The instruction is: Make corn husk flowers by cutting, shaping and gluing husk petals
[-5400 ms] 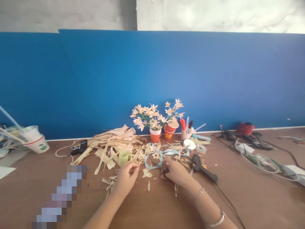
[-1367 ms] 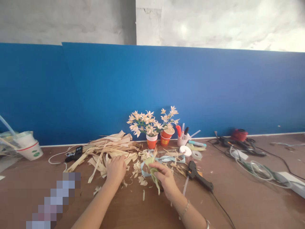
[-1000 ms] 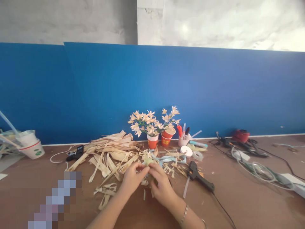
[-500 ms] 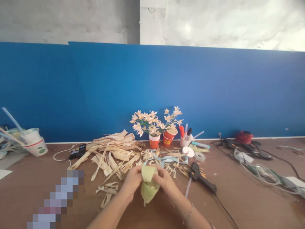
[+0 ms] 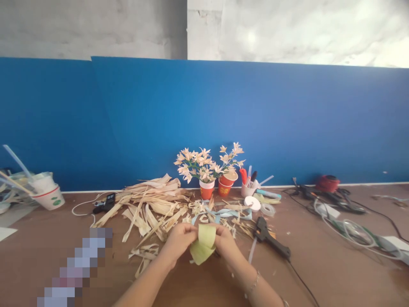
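A pale green strip [image 5: 203,249], which looks like corn husk, hangs in a folded loop between my two hands. My left hand [image 5: 179,242] pinches it at its upper left with fingers and thumb closed. At its right edge, my right hand [image 5: 226,243] grips it too, the fingertips partly hidden behind the strip. Just beyond my hands lie light blue ribbon [image 5: 234,213] and small pale husk scraps [image 5: 200,207]. Dry corn husks [image 5: 159,204] are heaped to the left, and a black glue gun [image 5: 271,238] rests to the right of my right hand.
Husk flowers [image 5: 194,162] stand in a paper cup [image 5: 207,190] by the blue partition [image 5: 143,119]. A cup of pens [image 5: 247,190] and a tape roll [image 5: 267,209] are right of it. Cables [image 5: 347,241] lie far right; a white bucket [image 5: 49,199] stands far left.
The green strip has shifted up and right, and its loop now looks folded flatter. My right fingers have moved from its front to its right edge.
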`<state>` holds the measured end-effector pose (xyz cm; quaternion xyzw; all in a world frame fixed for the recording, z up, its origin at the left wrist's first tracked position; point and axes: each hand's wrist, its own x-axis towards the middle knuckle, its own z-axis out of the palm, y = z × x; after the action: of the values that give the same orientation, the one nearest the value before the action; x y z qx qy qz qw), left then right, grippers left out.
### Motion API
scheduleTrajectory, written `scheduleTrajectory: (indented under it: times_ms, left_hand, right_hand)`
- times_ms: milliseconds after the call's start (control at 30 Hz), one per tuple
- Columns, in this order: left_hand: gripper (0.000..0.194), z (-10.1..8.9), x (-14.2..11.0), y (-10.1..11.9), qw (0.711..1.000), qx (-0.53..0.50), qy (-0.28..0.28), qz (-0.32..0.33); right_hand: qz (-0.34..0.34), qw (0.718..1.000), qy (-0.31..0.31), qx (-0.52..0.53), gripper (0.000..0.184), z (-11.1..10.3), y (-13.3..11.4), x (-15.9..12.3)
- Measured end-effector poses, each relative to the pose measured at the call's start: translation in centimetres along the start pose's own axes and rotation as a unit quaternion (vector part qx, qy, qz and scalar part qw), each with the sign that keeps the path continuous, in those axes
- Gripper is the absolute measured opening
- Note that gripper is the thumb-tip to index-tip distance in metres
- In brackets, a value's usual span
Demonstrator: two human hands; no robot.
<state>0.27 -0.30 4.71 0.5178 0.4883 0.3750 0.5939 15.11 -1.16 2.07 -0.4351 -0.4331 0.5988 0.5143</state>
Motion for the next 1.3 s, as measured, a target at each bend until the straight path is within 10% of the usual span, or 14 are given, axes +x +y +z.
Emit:
scheduleTrajectory:
  times_ms: [233, 433, 700, 900, 1300]
  left_hand:
    - [0.01, 0.2, 0.0, -0.4, 0.994, 0.098, 0.018, 0.047]
    - [0.005, -0.7, 0.4, -0.4, 0.955, 0.218, 0.164, 0.118]
    - [0.008, -9.7, 2.9, 1.5, 0.912, -0.18, 0.362, 0.075]
    - [0.007, -12.3, 1.7, 4.0, 0.886, -0.311, 0.324, 0.115]
    - [0.023, -8.1, -0.9, 6.5, 0.973, -0.184, 0.096, 0.096]
  right_hand:
    - [0.003, 0.998, 0.023, -0.055, 0.017, 0.4, 0.0, 0.0]
    - [-0.046, 0.997, 0.052, -0.028, 0.012, 0.6, -0.5, 0.0]
    - [-0.109, 0.956, 0.181, 0.205, 0.02, -4.7, -4.0, 1.4]
    - [-0.08, 0.978, 0.093, 0.169, 0.023, -5.0, -4.6, 1.1]
    - [0.018, 0.998, -0.067, -0.01, 0.02, 7.6, -4.7, 5.8]
